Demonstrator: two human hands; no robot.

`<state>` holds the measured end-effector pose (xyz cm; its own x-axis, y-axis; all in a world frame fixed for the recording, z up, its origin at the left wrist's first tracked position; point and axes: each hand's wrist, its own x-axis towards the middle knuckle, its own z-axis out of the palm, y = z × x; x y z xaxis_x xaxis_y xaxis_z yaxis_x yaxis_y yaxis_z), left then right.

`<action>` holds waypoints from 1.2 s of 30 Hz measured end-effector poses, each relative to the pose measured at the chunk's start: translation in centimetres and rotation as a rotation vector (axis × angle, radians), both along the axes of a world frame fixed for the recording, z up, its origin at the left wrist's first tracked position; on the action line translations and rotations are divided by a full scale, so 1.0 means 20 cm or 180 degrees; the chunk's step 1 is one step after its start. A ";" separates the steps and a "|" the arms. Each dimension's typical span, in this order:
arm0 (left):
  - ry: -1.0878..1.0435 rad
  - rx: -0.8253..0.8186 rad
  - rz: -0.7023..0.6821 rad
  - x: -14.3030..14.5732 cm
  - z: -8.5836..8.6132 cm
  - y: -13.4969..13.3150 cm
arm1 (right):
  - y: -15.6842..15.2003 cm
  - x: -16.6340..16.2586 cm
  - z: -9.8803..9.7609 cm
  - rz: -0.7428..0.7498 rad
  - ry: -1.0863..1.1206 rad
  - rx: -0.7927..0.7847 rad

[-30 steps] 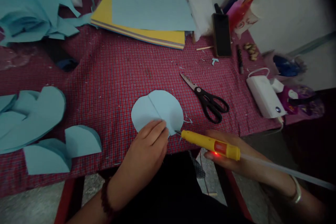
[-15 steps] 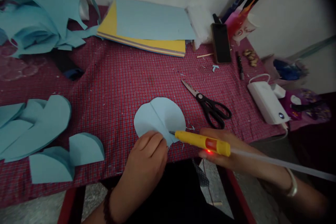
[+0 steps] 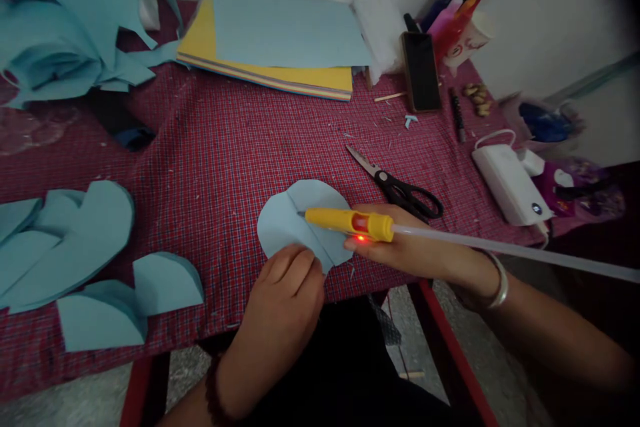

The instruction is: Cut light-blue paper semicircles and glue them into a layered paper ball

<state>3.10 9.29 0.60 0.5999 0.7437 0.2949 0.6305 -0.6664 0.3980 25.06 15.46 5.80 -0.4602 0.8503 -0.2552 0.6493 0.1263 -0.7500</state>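
Observation:
A creased, rounded piece of light blue paper (image 3: 280, 223) lies on the checked cloth in front of me. My left hand (image 3: 290, 287) pinches its near edge, with the fingers curled together. In my right hand (image 3: 400, 243) is a yellow hot glue gun (image 3: 333, 219) with a red light glowing on its underside. A long whitish glue stick (image 3: 500, 250) runs out of its back end. The nozzle is over the paper, close to the centre crease; whether it touches, I cannot tell. Black-handled scissors (image 3: 395, 185) lie just beyond my right hand, partly hidden by it.
Cut blue paper pieces (image 3: 95, 247) lie at the left, with folded quarter-rounds (image 3: 167, 283) nearer me. Blue scraps (image 3: 75, 33) are heaped at the back left. A stack of coloured sheets (image 3: 285, 27), a phone (image 3: 421, 72) and a white power box (image 3: 513, 183) stand further off.
My right hand has carried the glue gun left and away from me, its nozzle shifting from the near end of the crease towards the middle. My left hand keeps its hold on the paper.

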 end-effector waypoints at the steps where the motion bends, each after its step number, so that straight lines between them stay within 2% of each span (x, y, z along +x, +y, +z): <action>1: -0.0003 -0.0011 -0.0004 0.00 0.00 0.00 | -0.03 0.02 0.01 0.0033 -0.0021 -0.0098; 6: 0.0027 -0.0062 0.0043 0.00 0.01 0.00 | -0.26 0.19 0.03 -0.0054 -0.0201 -0.0614; 9: 0.0186 -0.0047 0.0073 0.01 0.01 0.01 | -0.31 0.24 0.01 -0.0200 -0.0143 -0.0671; 12: 0.0292 -0.0008 0.0044 0.01 0.01 0.02 | -0.22 0.19 -0.01 -0.0282 -0.0043 -0.0687; 18: 0.0255 0.0022 0.0003 0.01 0.01 0.02 | 0.08 0.02 -0.03 -0.0058 0.0058 -0.0054; 22: 0.0193 0.0015 0.0040 0.01 0.02 0.01 | 0.03 0.05 0.01 -0.0063 -0.0006 -0.0105; 27: 0.0243 -0.0043 0.0001 0.01 0.03 0.02 | -0.11 0.14 0.06 0.0024 -0.0331 -0.0504; 31: 0.0261 -0.0071 0.0014 0.01 0.02 0.02 | 0.00 0.08 0.02 -0.0121 -0.0145 -0.0179; 36: 0.0142 -0.0056 0.0040 0.01 0.01 0.01 | 0.19 -0.01 -0.01 0.0181 0.0144 0.0052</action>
<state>3.36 9.54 0.80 0.6026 0.7562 0.2549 0.6562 -0.6513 0.3809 24.79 19.25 5.60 -0.5187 0.8263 -0.2194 0.6062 0.1745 -0.7759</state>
